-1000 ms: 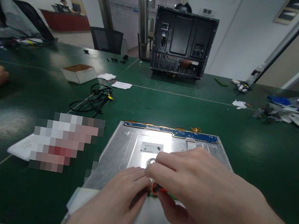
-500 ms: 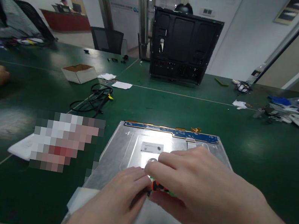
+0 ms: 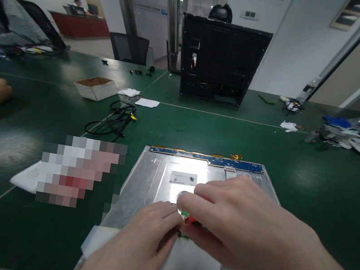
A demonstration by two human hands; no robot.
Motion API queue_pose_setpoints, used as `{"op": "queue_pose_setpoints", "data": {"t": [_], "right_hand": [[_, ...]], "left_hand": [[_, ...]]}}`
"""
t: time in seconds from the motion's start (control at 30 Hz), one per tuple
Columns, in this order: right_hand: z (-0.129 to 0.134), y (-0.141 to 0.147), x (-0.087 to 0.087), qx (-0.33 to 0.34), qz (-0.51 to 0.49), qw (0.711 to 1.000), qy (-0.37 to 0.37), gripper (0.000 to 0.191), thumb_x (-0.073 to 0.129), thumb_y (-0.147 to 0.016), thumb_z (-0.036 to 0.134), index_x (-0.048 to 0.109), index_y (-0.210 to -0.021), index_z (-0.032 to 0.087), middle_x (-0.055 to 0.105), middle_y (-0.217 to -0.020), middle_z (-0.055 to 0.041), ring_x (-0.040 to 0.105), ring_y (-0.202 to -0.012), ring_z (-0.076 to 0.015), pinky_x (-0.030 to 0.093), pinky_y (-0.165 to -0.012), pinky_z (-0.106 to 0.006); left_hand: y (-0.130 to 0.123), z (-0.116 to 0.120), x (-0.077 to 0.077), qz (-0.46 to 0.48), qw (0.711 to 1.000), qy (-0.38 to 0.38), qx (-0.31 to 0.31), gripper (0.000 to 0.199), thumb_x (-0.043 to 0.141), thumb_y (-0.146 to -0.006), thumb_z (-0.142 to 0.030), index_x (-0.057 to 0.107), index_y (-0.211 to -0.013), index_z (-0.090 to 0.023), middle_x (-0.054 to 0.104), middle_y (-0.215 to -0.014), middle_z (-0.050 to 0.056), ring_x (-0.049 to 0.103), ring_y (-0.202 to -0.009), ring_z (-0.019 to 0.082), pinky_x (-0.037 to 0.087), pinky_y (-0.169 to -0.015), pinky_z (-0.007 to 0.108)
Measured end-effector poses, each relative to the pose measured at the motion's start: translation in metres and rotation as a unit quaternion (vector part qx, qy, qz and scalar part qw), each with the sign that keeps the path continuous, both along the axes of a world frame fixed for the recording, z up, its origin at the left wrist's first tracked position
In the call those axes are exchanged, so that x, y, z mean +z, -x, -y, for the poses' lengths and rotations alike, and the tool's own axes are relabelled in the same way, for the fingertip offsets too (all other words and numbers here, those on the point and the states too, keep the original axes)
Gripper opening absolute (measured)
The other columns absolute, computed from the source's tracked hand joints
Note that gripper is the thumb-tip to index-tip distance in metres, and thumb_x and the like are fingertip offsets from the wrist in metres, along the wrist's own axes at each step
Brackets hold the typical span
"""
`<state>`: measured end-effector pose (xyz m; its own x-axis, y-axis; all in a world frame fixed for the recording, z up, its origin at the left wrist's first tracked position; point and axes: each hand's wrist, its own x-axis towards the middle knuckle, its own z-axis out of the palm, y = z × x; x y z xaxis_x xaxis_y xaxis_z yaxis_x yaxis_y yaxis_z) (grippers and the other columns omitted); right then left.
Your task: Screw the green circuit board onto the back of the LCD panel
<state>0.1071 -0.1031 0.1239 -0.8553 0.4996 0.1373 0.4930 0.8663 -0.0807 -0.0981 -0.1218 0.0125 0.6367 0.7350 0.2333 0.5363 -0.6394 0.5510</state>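
1. The green board [image 3: 184, 236] and the orange-red piece [image 3: 191, 220] are near the middle of the metal panel [image 3: 140, 177], mostly hidden by fingers.
2. The left hand [image 3: 140, 239] rests low beside them, fingers bent and bunched together; it seems placed to steady the work, though what its tips clamp I cannot tell.
3. The right hand [image 3: 236, 229] arches over from the other side, its thumb and fingers curled close around the orange-red piece, perhaps for fine control. Whether they pinch it is hidden.
4. The panel lies flat on the table [image 3: 194, 130], which probably gives both hands firm backing. The blue circuit strip [image 3: 206, 159] runs along its far edge, out of the fingers' way.
5. Left of the panel, the black cable [image 3: 110, 118] lies loosely coiled near the open white box [image 3: 96, 89], both apart from the panel.
6. Farther off, the black housing [image 3: 222, 64] is upright, well apart from the hands.
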Motion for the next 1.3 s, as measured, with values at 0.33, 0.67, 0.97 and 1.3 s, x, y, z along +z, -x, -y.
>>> {"op": "queue_pose_setpoints", "data": {"t": [0.33,0.67,0.97,1.3], "right_hand": [[0.0000,0.0008,0.0028,0.002,0.007,1.000,0.031,0.008,0.052,-0.090,0.028,0.049,-0.093,0.021,0.060,-0.086,0.0014,0.047,-0.065,-0.0139,0.023,-0.051,-0.031],[0.0010,0.0007,0.0021,0.010,-0.003,1.000,0.026,0.003,0.049,-0.089,0.022,0.050,-0.090,0.020,0.061,-0.080,0.0015,0.048,-0.062,-0.0128,0.022,-0.051,-0.031],[0.0003,0.0006,0.0025,0.011,-0.002,0.999,0.033,0.010,0.050,-0.093,0.030,0.052,-0.092,0.020,0.063,-0.081,0.0005,0.050,-0.064,-0.0132,0.021,-0.052,-0.031],[0.0009,0.0005,0.0013,0.009,-0.003,1.000,0.025,0.005,0.050,-0.091,0.025,0.052,-0.091,0.020,0.063,-0.078,0.0005,0.049,-0.061,-0.0125,0.021,-0.051,-0.031]], "left_hand": [[-0.0006,-0.0008,-0.0003,0.000,1.000,0.006,0.002,0.017,0.046,-0.081,-0.011,0.057,-0.089,-0.020,0.066,-0.094,0.006,0.062,-0.089,0.024,0.049,-0.078,0.034],[0.0005,-0.0009,0.0014,0.007,1.000,-0.005,0.002,0.018,0.046,-0.080,-0.010,0.056,-0.090,-0.020,0.067,-0.094,0.006,0.064,-0.088,0.023,0.050,-0.075,0.033],[0.0000,-0.0018,-0.0011,0.005,1.000,0.000,-0.005,0.019,0.045,-0.078,-0.009,0.056,-0.088,-0.021,0.066,-0.091,0.006,0.063,-0.087,0.024,0.049,-0.076,0.034],[0.0003,-0.0020,0.0006,0.000,1.000,-0.001,0.000,0.016,0.046,-0.080,-0.011,0.056,-0.086,-0.021,0.067,-0.092,0.006,0.064,-0.088,0.024,0.051,-0.075,0.034]]}}
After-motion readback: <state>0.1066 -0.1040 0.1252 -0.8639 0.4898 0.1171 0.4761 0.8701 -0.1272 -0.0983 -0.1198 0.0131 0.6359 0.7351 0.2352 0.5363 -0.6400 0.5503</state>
